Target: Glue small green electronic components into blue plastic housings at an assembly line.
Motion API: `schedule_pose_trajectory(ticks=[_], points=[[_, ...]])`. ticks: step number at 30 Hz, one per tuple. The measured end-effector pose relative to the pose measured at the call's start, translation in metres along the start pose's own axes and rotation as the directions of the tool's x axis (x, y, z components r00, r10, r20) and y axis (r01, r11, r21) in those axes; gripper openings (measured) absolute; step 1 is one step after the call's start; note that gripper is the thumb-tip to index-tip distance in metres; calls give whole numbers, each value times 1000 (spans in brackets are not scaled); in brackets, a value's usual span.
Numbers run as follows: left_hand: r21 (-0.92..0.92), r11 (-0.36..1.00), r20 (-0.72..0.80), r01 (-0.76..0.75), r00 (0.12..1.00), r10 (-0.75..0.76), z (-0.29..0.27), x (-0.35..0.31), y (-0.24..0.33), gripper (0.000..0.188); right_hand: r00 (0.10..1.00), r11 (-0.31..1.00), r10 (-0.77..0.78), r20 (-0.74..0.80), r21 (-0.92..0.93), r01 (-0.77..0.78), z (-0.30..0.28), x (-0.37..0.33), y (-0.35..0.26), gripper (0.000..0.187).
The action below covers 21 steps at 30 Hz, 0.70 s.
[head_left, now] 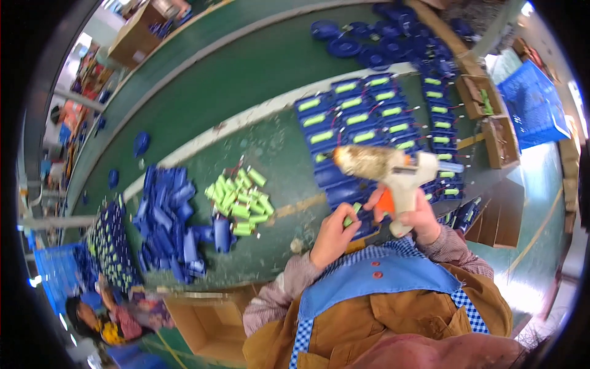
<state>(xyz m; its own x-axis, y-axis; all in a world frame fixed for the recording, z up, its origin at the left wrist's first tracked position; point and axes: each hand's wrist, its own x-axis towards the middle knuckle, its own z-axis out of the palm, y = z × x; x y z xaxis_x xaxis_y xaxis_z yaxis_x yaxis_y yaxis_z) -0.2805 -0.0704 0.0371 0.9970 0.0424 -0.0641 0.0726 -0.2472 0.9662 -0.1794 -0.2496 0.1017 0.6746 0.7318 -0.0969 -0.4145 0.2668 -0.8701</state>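
The right hand [423, 216] holds the white glue gun [405, 175] (brown in front). Left of the glue gun's handle, the left hand [332, 238] pinches a green battery [353, 214].

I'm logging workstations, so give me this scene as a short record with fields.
Left grip: pinching a green cylinder
Right grip: holding a glue gun by its handle, nozzle toward the left
Beyond the hands: rows of blue casings, many with a green cylinder in each
Left of the rows: loose green cylinders, piled
Further left: heap of blue casings
Far side: round blue parts
Surface: green table
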Motion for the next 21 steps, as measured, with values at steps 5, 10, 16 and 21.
schedule_pose_trajectory(ticks=[5,10,16,21], points=[[-67,990,-21,125,992,-126,1,-16,0,17,994,994,106,-19,7,-106,-24,-6,40,53],[218,975,14,-37,999,34,-2,-21,-11,20,991,991,118,71,52,-122,-11,-5,21,55],[103,995,77,-15,997,7,-13,-8,2,17,998,998,57,28,3,-57,-6,-8,-2,61],[-187,967,-48,175,981,-187,-29,-12,-13,20,990,981,133,-47,-139,-139,-9,-2,-2,62]])
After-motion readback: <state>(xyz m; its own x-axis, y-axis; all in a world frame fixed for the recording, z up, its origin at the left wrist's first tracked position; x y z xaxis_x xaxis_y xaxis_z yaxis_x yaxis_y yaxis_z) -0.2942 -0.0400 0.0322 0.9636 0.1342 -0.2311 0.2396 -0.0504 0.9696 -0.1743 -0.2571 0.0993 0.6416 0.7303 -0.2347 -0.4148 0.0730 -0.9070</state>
